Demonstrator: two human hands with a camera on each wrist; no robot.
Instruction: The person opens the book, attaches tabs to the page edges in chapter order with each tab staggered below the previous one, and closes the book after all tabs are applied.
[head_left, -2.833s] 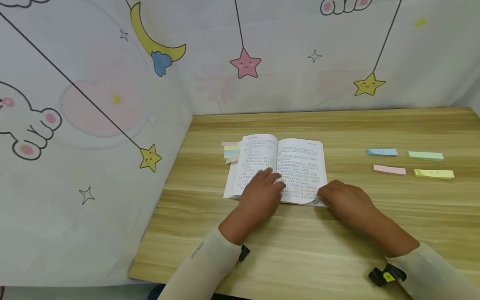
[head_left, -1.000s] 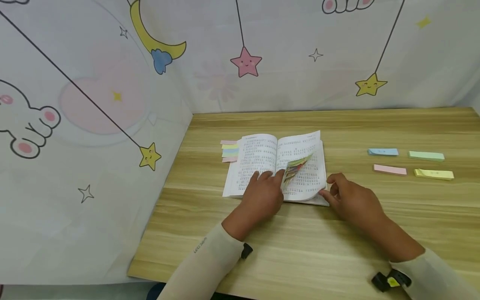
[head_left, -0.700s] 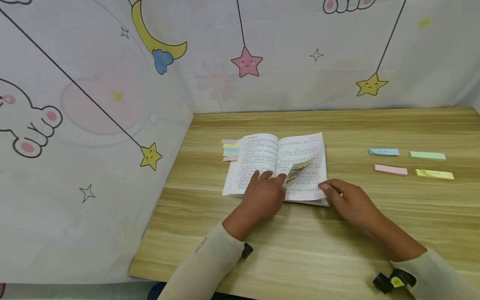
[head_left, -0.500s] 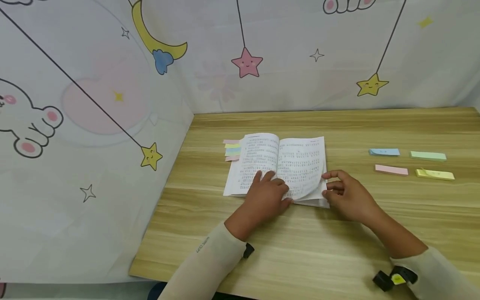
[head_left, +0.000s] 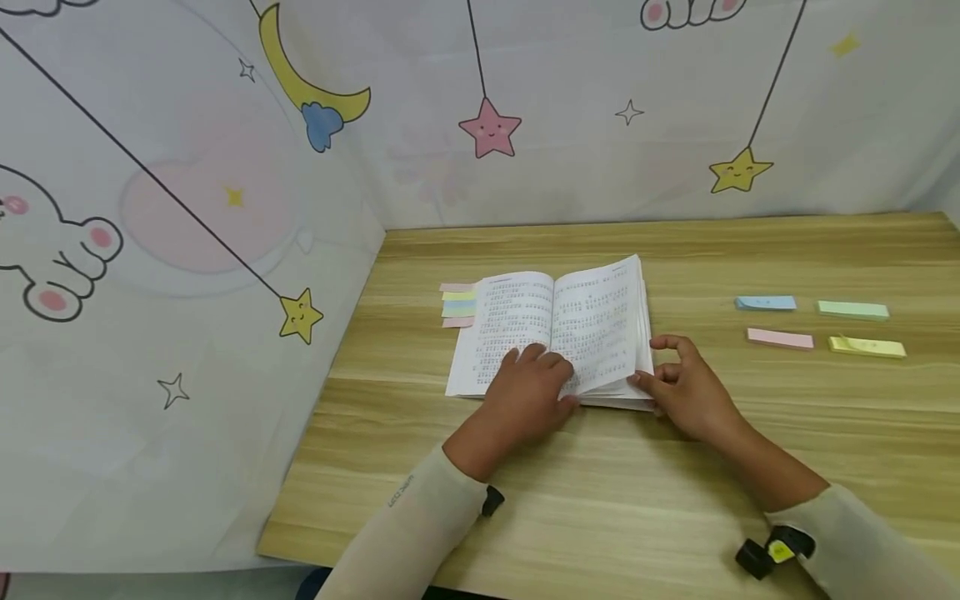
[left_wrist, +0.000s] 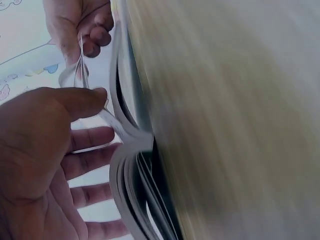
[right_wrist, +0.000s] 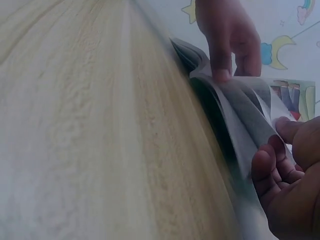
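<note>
An open book (head_left: 592, 325) with printed pages lies on the wooden table in the head view. Near its spine my left hand (head_left: 528, 387) rests on the lower pages, fingers spread out flat. At the lower right corner my right hand (head_left: 693, 387) pinches raised page edges between thumb and fingers. In the right wrist view, the right hand (right_wrist: 295, 175) has its thumb on the lifted leaves (right_wrist: 250, 110), and part of a coloured picture page (right_wrist: 295, 95) shows behind. Those leaves (left_wrist: 82, 70) stand up between both hands in the left wrist view.
Coloured tabs (head_left: 459, 306) stick out from the book's left edge. To the right lie a blue sticky-note pad (head_left: 765, 303), a green pad (head_left: 852, 311), a pink pad (head_left: 780, 338) and a yellow pad (head_left: 867, 347). Behind the table hangs a printed cloth (head_left: 585, 175).
Right-hand pages have been lifted and let fall between frames, a picture page showing at times. Since half a second ago, the top right page has risen, its far corner up. The left hand stays near the spine.
</note>
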